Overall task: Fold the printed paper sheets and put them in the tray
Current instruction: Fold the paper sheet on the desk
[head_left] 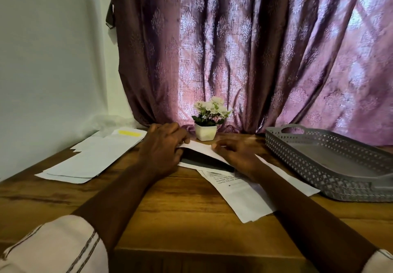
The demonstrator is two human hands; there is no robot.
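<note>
A printed paper sheet lies on the wooden table at centre, its far end lifted and bent back toward me over a dark printed area. My left hand pinches the lifted edge at its left end. My right hand pinches the same edge at its right end, its wrist resting on the sheet. A stack of other white sheets lies to the left. The grey perforated tray stands at the right with nothing visible in it.
A small white pot of white flowers stands just beyond my hands at the table's back edge. A purple patterned curtain hangs behind. Crumpled clear plastic sits at the back left by the white wall.
</note>
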